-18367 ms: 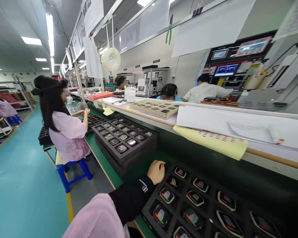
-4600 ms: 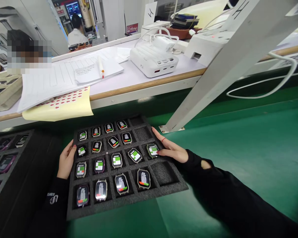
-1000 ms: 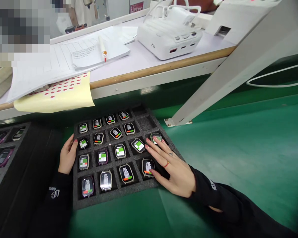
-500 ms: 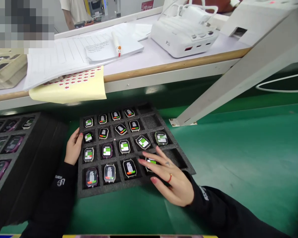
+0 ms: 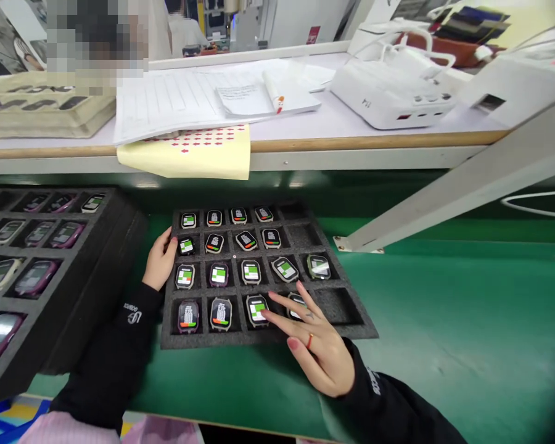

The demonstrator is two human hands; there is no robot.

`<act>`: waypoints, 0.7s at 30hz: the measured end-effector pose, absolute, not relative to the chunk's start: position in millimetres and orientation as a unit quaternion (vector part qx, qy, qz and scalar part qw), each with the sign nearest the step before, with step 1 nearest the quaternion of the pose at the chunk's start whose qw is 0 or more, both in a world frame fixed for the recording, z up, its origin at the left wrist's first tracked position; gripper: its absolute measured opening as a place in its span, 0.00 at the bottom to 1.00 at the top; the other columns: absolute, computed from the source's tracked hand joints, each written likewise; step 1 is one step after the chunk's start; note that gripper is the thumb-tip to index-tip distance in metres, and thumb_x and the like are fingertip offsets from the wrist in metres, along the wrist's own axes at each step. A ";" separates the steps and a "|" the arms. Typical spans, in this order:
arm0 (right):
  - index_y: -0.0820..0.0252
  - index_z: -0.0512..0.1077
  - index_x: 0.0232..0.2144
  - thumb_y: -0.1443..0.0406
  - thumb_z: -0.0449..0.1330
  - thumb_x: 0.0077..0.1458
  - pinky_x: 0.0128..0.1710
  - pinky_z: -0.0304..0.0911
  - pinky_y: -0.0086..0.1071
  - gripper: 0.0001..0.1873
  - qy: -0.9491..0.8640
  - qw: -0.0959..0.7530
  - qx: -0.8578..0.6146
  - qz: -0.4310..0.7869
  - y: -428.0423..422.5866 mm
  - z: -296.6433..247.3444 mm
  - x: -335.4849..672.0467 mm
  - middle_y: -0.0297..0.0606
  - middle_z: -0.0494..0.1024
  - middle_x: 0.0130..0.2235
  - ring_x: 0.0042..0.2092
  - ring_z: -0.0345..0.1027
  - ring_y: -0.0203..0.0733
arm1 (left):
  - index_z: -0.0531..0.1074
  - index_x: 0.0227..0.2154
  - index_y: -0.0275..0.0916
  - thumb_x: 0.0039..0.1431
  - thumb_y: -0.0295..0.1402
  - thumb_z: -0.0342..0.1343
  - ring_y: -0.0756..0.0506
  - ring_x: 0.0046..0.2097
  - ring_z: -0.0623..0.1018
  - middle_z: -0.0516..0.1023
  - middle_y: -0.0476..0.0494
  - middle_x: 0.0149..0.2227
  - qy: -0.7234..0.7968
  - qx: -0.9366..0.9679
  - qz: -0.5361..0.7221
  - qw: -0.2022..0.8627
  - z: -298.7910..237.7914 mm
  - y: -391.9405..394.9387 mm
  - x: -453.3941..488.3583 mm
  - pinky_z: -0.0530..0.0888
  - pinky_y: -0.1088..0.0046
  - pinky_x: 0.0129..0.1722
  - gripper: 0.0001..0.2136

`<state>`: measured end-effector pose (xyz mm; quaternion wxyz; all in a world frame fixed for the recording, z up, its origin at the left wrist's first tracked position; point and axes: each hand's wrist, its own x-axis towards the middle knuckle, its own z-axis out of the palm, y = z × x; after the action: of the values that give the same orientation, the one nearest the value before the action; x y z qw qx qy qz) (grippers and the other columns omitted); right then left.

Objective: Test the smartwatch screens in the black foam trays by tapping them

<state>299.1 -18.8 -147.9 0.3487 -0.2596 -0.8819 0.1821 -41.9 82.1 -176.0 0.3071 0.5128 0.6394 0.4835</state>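
Square smartwatches [image 5: 219,275] in a black foam tray [image 5: 213,339], glossy green bench [image 5: 444,296] beneath — screen lettering too small to read.

The left hand [image 5: 160,262] grips the tray's edge at nine o'clock; the right hand [image 5: 324,354], fingers spread loose, reaches a six-o'clock watch [image 5: 254,306]. A white plastic box [image 5: 388,95] — apparently marked "114" — tops the lilac shelf [image 5: 333,123], toward one o'clock.

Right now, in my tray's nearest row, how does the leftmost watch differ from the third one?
The leftmost watch has a purple case; the third watch has a pale one. The leftmost watch shows text above a red-green bar; the third watch shows green and white blocks. The right hand has a fingertip at the third watch, not the leftmost watch. Both lie face up in the tray.
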 end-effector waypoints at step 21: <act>0.67 0.57 0.64 0.74 0.47 0.62 0.65 0.35 0.64 0.27 -0.919 0.290 -0.201 0.175 -34.8 -144.3 224.5 0.48 0.76 0.52 0.65 0.53 0.53 | 0.61 0.61 0.37 0.65 0.34 0.48 0.41 0.65 0.63 0.66 0.35 0.62 0.643 0.523 0.475 0.296 -178.1 35.0 -25.9 0.56 0.58 0.66 0.22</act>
<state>224.5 -34.8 -144.3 0.2896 -0.2013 -0.9192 0.1752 -25.9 35.0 -178.1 0.2962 0.5232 0.6428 0.4747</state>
